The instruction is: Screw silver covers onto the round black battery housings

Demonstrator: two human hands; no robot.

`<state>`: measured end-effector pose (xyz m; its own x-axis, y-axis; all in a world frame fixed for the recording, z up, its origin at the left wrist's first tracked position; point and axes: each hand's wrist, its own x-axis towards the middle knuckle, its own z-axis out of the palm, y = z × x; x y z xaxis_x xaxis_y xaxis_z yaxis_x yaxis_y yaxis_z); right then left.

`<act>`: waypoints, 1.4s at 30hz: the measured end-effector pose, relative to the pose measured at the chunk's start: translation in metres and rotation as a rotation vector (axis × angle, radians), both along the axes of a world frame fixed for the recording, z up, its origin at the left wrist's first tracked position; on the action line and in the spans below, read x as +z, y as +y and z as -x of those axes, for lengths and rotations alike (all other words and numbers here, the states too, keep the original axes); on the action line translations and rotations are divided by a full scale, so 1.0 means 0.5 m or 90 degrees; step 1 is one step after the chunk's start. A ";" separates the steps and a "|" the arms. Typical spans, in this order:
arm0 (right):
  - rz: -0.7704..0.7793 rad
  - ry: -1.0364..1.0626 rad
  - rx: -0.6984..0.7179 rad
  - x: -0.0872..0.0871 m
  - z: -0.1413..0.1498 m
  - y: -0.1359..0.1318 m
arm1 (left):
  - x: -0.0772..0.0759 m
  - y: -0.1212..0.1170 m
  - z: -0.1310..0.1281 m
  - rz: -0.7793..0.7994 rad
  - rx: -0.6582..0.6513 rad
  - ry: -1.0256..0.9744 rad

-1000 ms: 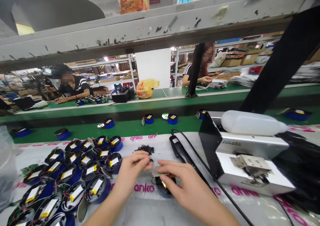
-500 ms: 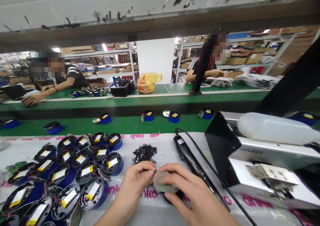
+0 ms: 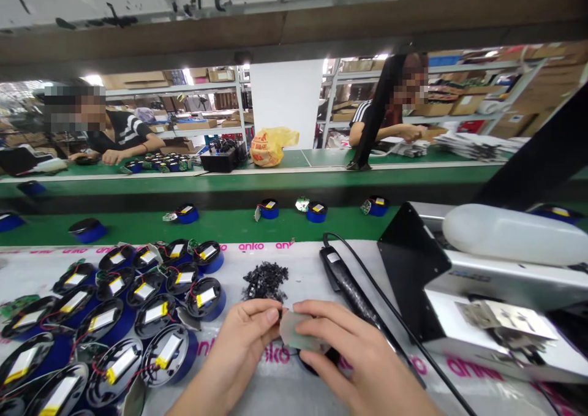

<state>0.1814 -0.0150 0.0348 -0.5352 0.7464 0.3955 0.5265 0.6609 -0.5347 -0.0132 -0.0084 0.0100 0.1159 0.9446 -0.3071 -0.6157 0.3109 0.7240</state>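
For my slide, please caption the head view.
Right hand holding a pale disc, left hand at its edge, near black bits.

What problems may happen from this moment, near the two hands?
The left hand is close to the pile of small black parts, so a brush might scatter them. The right hand holds the pale disc with its fingers, so the disc could slip. The black tool lies beside that hand; a sideways move may knock it.
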 end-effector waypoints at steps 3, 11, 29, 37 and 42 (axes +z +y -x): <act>0.001 0.003 -0.008 -0.003 0.002 -0.001 | -0.007 0.002 0.002 0.005 -0.002 -0.010; 0.002 0.019 -0.029 -0.016 0.006 0.000 | -0.014 0.004 0.008 0.015 0.011 -0.021; -0.054 -0.033 -0.041 -0.026 0.016 -0.005 | -0.001 0.002 0.014 0.002 0.013 0.060; -0.159 -0.106 -0.064 -0.040 0.030 -0.017 | -0.002 -0.005 0.016 -0.046 0.022 0.179; -0.063 -0.027 -0.076 -0.018 0.026 -0.015 | 0.009 -0.018 0.025 -0.190 -0.051 0.235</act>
